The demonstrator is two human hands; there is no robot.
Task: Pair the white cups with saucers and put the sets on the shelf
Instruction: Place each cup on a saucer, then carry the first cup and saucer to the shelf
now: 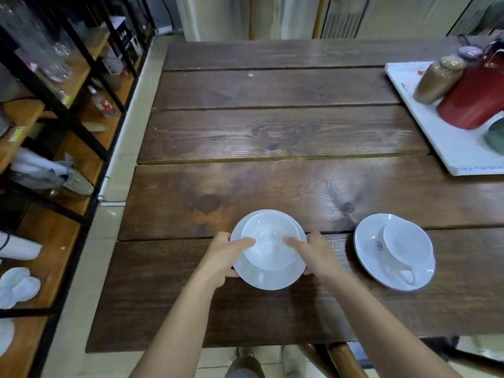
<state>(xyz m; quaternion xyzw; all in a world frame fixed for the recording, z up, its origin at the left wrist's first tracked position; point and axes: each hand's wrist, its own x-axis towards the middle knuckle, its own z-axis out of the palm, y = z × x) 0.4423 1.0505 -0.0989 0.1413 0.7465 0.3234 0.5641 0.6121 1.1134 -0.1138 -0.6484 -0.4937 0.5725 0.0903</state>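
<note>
Both hands grip saucer; cup handle points toward person.

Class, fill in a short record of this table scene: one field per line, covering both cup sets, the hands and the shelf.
Held set: cup on saucer
Left hand: grips that saucer's left edge
Right hand: grips its right edge
Second set: cup on saucer, untouched, on table
Shelf: left of table
Tray: far right, holds bottles
</note>
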